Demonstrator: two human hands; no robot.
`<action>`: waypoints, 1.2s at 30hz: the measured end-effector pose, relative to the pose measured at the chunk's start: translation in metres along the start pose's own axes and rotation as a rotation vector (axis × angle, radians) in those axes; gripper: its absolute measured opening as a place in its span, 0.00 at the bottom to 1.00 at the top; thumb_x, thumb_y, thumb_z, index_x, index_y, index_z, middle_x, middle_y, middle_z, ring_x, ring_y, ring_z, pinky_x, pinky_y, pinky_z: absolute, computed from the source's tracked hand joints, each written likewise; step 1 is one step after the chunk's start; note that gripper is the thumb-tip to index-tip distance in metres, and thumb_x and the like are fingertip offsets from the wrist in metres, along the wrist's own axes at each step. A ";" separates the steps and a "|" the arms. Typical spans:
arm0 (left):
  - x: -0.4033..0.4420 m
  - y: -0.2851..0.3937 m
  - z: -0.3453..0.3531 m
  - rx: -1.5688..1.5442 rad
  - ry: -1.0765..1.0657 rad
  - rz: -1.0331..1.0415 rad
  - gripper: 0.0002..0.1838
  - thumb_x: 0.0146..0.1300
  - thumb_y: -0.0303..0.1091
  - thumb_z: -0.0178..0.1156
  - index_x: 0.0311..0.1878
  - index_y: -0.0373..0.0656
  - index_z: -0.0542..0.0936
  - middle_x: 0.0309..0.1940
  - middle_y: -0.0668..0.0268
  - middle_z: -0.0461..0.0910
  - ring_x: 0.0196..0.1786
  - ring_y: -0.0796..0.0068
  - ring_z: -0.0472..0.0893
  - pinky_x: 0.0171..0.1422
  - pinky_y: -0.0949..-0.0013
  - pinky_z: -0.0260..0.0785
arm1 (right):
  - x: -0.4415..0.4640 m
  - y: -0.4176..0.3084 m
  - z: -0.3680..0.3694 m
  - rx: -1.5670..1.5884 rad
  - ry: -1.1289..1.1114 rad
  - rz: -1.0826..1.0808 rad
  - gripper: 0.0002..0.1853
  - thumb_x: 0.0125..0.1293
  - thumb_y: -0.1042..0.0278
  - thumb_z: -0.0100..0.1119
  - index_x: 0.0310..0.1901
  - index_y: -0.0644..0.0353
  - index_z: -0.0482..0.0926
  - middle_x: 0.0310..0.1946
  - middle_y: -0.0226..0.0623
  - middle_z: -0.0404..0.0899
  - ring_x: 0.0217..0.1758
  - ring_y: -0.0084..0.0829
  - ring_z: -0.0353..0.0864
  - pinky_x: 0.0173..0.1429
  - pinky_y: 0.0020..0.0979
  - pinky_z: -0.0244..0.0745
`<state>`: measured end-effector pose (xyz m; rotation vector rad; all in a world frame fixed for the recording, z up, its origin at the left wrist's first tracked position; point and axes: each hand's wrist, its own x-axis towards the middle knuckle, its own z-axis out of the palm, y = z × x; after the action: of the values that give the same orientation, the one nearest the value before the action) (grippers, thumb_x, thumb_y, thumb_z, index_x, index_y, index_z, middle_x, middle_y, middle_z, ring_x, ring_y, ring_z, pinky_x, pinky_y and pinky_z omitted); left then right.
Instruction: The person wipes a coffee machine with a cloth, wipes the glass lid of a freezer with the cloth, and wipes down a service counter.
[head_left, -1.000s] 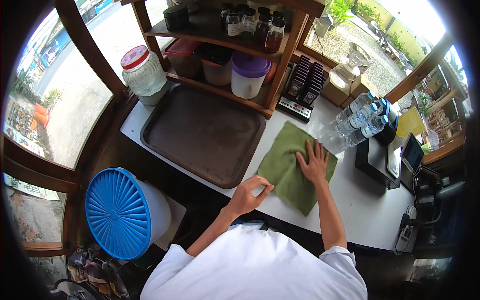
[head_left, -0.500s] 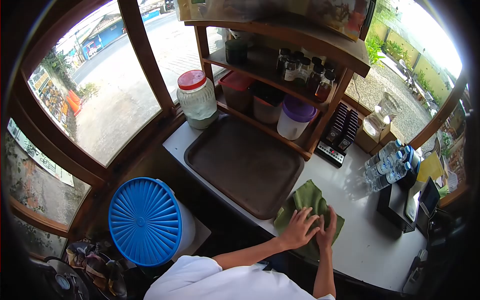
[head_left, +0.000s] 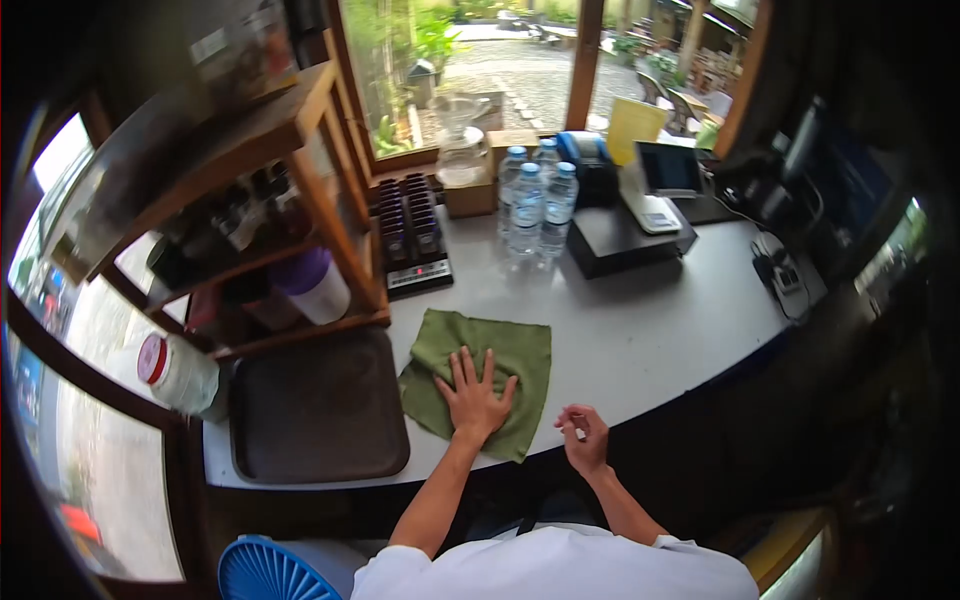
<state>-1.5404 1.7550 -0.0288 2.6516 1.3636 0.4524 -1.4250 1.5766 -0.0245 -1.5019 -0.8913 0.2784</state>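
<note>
A green cloth lies spread over the white counter, its near edge slightly wrinkled. My left hand presses flat on it with fingers spread. To the right of the cloth, by the counter's front edge, my right hand is apart from it. Its fingers are loosely curled in and I see nothing between them. A dark brown tray sits just left of the cloth.
Beyond the cloth stand several water bottles, a black box with a small screen, and a rack of dark cartridges. A wooden shelf and a red-lidded jar are at left; a blue-lidded bucket is below.
My view has turned to the right. The cloth, bunched under both hands before, is now spread flatter. My right hand has come off it; my left hand remains on it.
</note>
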 end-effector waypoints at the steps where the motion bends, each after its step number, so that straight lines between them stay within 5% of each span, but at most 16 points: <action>1: -0.014 0.016 0.001 -0.011 -0.011 0.035 0.40 0.69 0.68 0.45 0.78 0.58 0.62 0.80 0.50 0.49 0.82 0.46 0.47 0.75 0.24 0.36 | -0.005 -0.001 -0.004 -0.039 -0.018 0.037 0.07 0.66 0.80 0.59 0.46 0.65 0.79 0.33 0.37 0.84 0.34 0.25 0.88 0.37 0.25 0.82; 5: -0.042 0.063 -0.002 -0.013 -0.096 0.264 0.41 0.67 0.70 0.47 0.79 0.61 0.61 0.81 0.51 0.48 0.82 0.46 0.46 0.76 0.25 0.33 | -0.017 -0.004 -0.024 0.049 -0.076 0.040 0.09 0.65 0.78 0.62 0.46 0.61 0.81 0.31 0.34 0.85 0.30 0.21 0.86 0.34 0.23 0.80; 13: 0.019 0.077 0.028 0.069 -0.087 -0.082 0.41 0.69 0.68 0.45 0.80 0.59 0.57 0.81 0.49 0.45 0.82 0.44 0.44 0.76 0.24 0.32 | -0.046 0.015 -0.129 -0.044 -0.075 0.181 0.09 0.69 0.75 0.58 0.49 0.61 0.82 0.32 0.34 0.85 0.30 0.21 0.86 0.36 0.23 0.81; 19: -0.025 0.192 0.025 0.039 -0.234 0.286 0.41 0.70 0.68 0.44 0.81 0.58 0.55 0.81 0.48 0.44 0.82 0.44 0.42 0.77 0.25 0.32 | -0.079 0.037 -0.209 -0.125 -0.065 0.344 0.13 0.70 0.67 0.58 0.53 0.60 0.81 0.37 0.37 0.87 0.40 0.28 0.88 0.47 0.29 0.82; 24: 0.026 0.229 0.058 0.095 -0.194 0.109 0.40 0.70 0.69 0.43 0.80 0.61 0.56 0.81 0.49 0.44 0.83 0.47 0.43 0.76 0.25 0.35 | -0.093 0.039 -0.272 -0.138 -0.057 0.464 0.16 0.71 0.62 0.59 0.56 0.59 0.80 0.42 0.40 0.86 0.45 0.34 0.87 0.54 0.33 0.82; 30: 0.002 0.324 0.063 0.013 -0.318 0.584 0.42 0.69 0.71 0.42 0.80 0.60 0.56 0.82 0.52 0.43 0.83 0.48 0.44 0.77 0.27 0.37 | -0.104 0.054 -0.313 -0.117 0.137 0.556 0.16 0.70 0.66 0.60 0.56 0.60 0.80 0.41 0.42 0.86 0.44 0.33 0.88 0.51 0.32 0.82; 33: 0.059 0.369 0.086 -0.028 -0.324 0.659 0.42 0.68 0.72 0.42 0.80 0.61 0.56 0.82 0.54 0.43 0.83 0.50 0.44 0.79 0.30 0.37 | -0.094 0.056 -0.328 -0.063 0.190 0.565 0.15 0.70 0.65 0.60 0.55 0.60 0.80 0.41 0.42 0.87 0.45 0.32 0.88 0.52 0.32 0.82; 36: 0.102 0.411 0.111 -0.032 -0.256 0.397 0.42 0.68 0.73 0.41 0.80 0.64 0.56 0.82 0.55 0.44 0.83 0.50 0.43 0.79 0.32 0.37 | -0.081 0.065 -0.338 -0.074 0.208 0.588 0.15 0.71 0.65 0.60 0.55 0.61 0.80 0.42 0.42 0.87 0.46 0.32 0.88 0.53 0.32 0.82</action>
<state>-1.1308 1.6001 -0.0121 2.8326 0.7545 0.1586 -1.2341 1.2803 -0.0554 -1.8045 -0.2809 0.5087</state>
